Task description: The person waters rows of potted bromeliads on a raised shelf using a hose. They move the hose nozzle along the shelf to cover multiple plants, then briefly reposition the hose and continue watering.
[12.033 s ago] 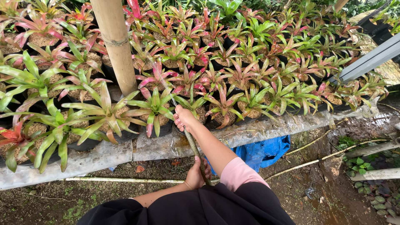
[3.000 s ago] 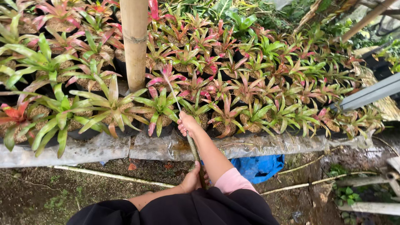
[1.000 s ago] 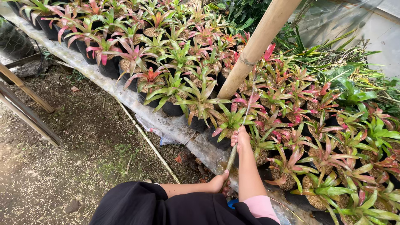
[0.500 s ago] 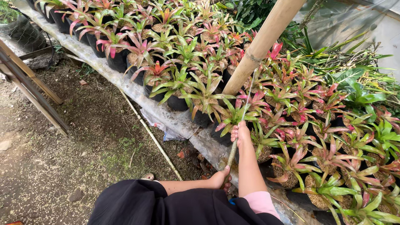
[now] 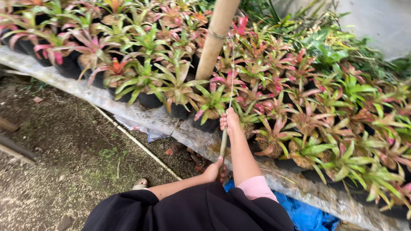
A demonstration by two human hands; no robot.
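Right hand [image 5: 230, 120] closed in fist around thin rod [image 5: 228, 112], arm stretched forward over bench edge, pink sleeve [image 5: 257, 188] pushed up near elbow. Left hand [image 5: 213, 170] lower, close to body, fingers curled round rod's bottom end. Rod runs near-vertical between both hands — upper part rises past right fist, over potted bromeliads [image 5: 209, 100], close beside bamboo post [image 5: 216, 36]. Plants in black pots stand packed on plastic-covered bench [image 5: 141, 115] — nearest pots just beside right hand. Blue tarp [image 5: 306, 214] under bench, dirt ground [image 5: 64, 154] at left.
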